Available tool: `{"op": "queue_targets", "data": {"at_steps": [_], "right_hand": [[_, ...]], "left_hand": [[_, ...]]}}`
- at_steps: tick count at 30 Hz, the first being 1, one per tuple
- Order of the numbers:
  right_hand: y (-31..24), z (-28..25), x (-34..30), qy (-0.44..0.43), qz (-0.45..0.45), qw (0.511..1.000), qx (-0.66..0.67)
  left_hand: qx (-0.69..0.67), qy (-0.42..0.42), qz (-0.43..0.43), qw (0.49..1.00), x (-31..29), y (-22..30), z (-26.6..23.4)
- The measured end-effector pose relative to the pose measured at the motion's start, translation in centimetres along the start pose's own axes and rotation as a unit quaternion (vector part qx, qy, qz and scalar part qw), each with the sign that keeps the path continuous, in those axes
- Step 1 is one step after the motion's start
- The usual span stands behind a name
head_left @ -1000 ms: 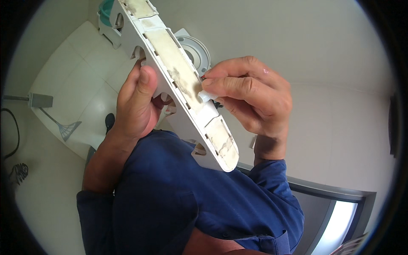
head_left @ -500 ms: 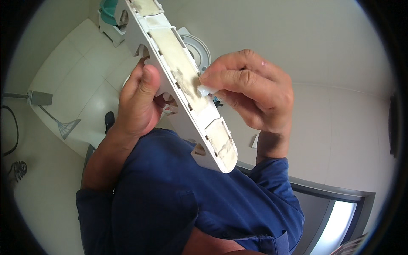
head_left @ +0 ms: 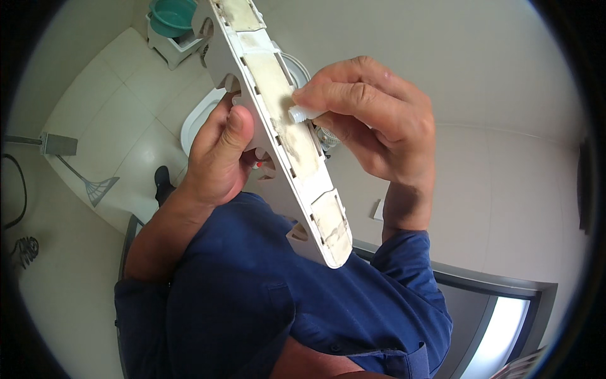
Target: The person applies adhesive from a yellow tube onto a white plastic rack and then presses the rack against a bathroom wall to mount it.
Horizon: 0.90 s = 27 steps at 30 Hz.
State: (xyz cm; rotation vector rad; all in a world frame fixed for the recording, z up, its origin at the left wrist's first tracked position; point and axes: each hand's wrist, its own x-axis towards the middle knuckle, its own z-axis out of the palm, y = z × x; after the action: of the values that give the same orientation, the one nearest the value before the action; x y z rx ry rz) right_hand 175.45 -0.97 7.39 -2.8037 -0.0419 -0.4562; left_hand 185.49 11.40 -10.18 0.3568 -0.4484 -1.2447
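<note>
A long white plastic rack point(head_left: 278, 183) with notches along one side slants across the middle, its top end cut off by the upper edge. Cream pads point(head_left: 271, 76) with dark, dirty smears line its flat face, which is turned up. My left hand point(head_left: 221, 151) is closed round the notched side, thumb uppermost. Between the thumb and fingers of my right hand point(head_left: 379, 120) is a small white tube with a threaded neck point(head_left: 299, 114). That neck is over the smeared middle pad; whether it touches cannot be made out. My fingers hide most of the tube.
A teal basin point(head_left: 172, 18) rests on a white stool point(head_left: 175, 52) at the far left. Beyond my left hand shows part of a white rounded fixture point(head_left: 192, 123). A door frame point(head_left: 492, 289) stands at lower right, and a coiled cord point(head_left: 26, 252) hangs at the left wall.
The rack and my left hand have shifted slightly right and down. My right hand has moved a little up, so the tube's neck is farther up along the middle pad.
</note>
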Motion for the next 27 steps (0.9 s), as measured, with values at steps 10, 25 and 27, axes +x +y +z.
{"op": "queue_targets", "data": {"at_steps": [10, 25, 27], "right_hand": [[1.1, 0.6, 1.3, 0.003, -0.005, 1.0, -0.008], [2.3, 1.0, 2.8, 0.013, -0.02, 0.999, -0.033], [2.4, 1.1, 2.9, 0.011, -0.022, 0.999, -0.036]], "left_hand": [[0.015, 0.007, 0.018, 1.0, -0.4, 0.0, 0.5], [-0.055, 0.028, 0.026, 0.998, -0.6, -0.2, 1.4], [-0.059, 0.032, 0.025, 0.997, -0.6, -0.3, 1.5]]}}
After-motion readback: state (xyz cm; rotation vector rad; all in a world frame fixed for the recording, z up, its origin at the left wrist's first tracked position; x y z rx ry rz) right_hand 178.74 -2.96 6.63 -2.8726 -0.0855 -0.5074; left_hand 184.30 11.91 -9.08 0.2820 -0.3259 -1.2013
